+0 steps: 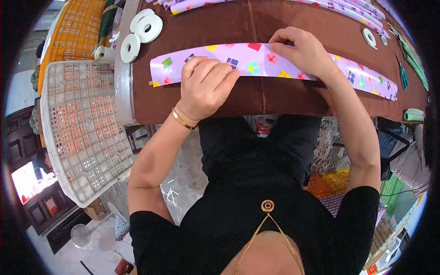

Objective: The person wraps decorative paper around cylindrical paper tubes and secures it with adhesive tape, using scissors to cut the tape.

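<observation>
A long strip of lilac wrapping paper (252, 59), apparently rolled or folded, lies across the brown-covered table. Colourful gift boxes are printed on it. My left hand (206, 87) is closed over its left part, fingers curled and knuckles up. Further right, my right hand (305, 52) grips the paper with thumb and fingers bent at its far edge; the palm side is hidden. A small tan end (152, 83) pokes out at the paper's left tip.
White tape rolls (149, 28) lie at the table's left edge, another tape roll (369, 39) at the right. Green-handled scissors (404, 77) and a green roll (413, 114) are on the right. More lilac rolls (321, 3) line the back. A white plastic crate (87, 133) stands left.
</observation>
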Demonstrator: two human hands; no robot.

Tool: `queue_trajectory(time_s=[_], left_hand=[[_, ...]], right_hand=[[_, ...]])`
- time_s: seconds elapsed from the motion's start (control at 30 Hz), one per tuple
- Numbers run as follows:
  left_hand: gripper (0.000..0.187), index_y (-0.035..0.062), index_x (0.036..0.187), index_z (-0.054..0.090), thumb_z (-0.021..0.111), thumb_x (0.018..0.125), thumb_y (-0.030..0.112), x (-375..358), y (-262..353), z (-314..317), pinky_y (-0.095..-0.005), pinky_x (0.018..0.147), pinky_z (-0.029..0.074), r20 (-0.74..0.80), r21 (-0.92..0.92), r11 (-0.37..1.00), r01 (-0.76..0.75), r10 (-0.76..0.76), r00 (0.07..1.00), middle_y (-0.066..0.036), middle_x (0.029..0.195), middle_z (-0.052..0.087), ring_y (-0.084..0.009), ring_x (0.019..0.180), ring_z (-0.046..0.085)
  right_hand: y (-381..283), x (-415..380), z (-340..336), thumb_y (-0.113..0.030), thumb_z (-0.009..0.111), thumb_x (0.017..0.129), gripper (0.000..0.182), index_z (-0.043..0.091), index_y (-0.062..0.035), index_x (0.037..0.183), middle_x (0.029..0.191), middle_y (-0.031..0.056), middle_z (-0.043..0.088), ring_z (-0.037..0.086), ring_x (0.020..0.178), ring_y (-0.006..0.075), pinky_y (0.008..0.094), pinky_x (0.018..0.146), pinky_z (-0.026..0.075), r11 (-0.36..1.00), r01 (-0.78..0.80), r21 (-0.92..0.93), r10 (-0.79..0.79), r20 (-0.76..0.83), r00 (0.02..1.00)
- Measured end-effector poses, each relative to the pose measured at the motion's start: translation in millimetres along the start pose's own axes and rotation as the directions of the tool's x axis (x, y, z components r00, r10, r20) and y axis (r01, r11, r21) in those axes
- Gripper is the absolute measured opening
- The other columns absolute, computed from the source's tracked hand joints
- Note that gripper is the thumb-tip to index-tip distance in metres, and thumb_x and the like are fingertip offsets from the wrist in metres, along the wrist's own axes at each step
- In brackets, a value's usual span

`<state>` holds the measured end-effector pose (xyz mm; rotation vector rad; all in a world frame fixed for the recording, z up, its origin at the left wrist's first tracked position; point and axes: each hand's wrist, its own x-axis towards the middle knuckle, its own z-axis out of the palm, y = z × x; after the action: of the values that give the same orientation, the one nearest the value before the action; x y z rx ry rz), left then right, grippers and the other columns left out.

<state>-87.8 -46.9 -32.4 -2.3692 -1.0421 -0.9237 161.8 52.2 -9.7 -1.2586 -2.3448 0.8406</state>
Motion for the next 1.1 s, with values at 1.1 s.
queue_trajectory(time_s=[1.1], left_hand=[[0.027,0.0165,0.09,0.068,0.083,0.069,0.023,-67.1,-37.9,-48.9,-0.0387,0.094,0.041,-0.004,0.106,0.991,0.085,-0.085,0.996,0.002,0.098,0.062,-0.0181,0.094,0.059]], right_hand=[[-5.2,-1.4,-0.1,-0.02,0.062,0.09,0.022,0.066,-0.0005,0.1,0.093,0.0115,0.065,0.062,0.09,0.0216,0.0335,0.084,0.047,1.0,-0.012,-0.013,0.012,0.011,1.0]])
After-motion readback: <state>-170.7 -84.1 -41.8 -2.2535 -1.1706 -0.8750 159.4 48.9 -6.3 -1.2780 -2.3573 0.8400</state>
